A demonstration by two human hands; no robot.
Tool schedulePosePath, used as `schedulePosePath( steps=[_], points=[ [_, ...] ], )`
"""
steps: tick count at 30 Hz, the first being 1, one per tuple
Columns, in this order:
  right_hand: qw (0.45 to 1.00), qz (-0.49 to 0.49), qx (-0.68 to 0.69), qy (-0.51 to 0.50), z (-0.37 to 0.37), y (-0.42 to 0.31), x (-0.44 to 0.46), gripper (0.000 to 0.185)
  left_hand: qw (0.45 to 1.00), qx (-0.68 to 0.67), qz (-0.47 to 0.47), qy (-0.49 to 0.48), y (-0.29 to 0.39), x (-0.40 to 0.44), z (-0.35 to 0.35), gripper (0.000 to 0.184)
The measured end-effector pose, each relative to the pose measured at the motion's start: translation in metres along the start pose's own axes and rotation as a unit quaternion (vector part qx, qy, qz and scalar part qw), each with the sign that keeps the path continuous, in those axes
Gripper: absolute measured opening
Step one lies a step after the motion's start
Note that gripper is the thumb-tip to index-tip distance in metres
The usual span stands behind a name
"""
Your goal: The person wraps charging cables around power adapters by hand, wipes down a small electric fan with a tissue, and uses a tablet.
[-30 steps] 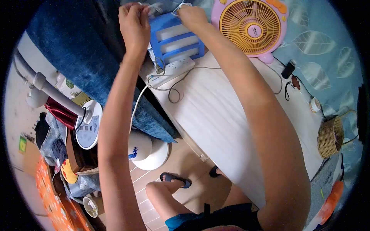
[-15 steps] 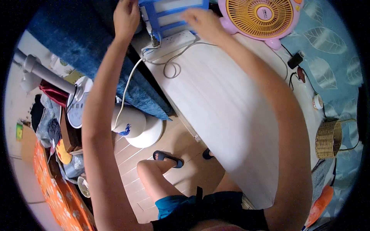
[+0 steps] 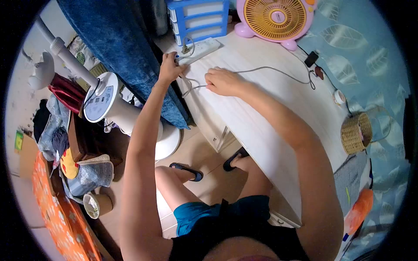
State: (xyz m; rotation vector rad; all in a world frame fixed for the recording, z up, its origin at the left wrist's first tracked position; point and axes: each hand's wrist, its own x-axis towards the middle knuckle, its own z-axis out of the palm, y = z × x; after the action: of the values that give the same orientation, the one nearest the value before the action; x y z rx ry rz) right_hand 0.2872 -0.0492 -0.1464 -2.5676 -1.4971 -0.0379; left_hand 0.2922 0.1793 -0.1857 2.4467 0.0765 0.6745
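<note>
one thin grey cord (image 3: pixel 264 67) crosses the upper centre, likely light and bendy, best held along its slack; the right hand (image 3: pixel 223 81) pinches it, the left hand (image 3: pixel 171 68) curls by the power strip (image 3: pixel 204 48), its grip i can't tell.

this looks like a lived-in room in a home. a deep-blue velvety curtain (image 3: pixel 135 48) hangs beside a white wood-grain tabletop (image 3: pixel 265 104), which bears a pink-and-yellow animal-shaped plastic fan (image 3: pixel 278 17), a blue-framed plastic drawer unit (image 3: pixel 202 20) and a round tan woven basket (image 3: pixel 355 135). a pale-blue leaf-patterned covering (image 3: pixel 344 35) lines one side; opposite, heaped black and grey-blue clothes (image 3: pixel 54 119) sit near an orange flower-printed cloth (image 3: pixel 56 213). dark open-toed slippers (image 3: pixel 198 175) are worn indoors.
</note>
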Motion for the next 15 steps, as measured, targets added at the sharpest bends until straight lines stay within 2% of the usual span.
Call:
schedulePosePath(
  steps=[1, 4, 7, 10, 12, 15],
  points=[
    [0.999, 0.020, 0.028, -0.025, -0.001, -0.003, -0.009, 0.017, 1.000, -0.003, -0.003, 0.005, -0.002, -0.005, -0.001, 0.065],
    [0.993, 0.100, 0.056, 0.032, -0.029, -0.018, -0.057, 0.018, 0.999, -0.023, -0.017, 0.020, -0.007, -0.020, -0.006, 0.066],
    [0.966, 0.071, 0.146, 0.203, -0.052, -0.026, -0.107, 0.018, 0.997, 0.030, -0.017, 0.063, -0.016, -0.028, -0.002, 0.072],
    [0.942, 0.146, 0.231, 0.197, -0.079, -0.044, -0.147, 0.019, 0.995, -0.007, -0.052, 0.090, 0.009, -0.045, -0.010, 0.060],
    [0.920, 0.128, 0.307, 0.207, -0.075, -0.041, -0.158, 0.019, 0.990, -0.034, -0.069, 0.120, 0.017, -0.050, -0.009, 0.049],
    [0.887, 0.116, 0.399, 0.201, -0.073, -0.050, -0.164, 0.019, 0.987, -0.103, -0.086, 0.084, 0.011, -0.050, -0.003, 0.049]
  ],
)
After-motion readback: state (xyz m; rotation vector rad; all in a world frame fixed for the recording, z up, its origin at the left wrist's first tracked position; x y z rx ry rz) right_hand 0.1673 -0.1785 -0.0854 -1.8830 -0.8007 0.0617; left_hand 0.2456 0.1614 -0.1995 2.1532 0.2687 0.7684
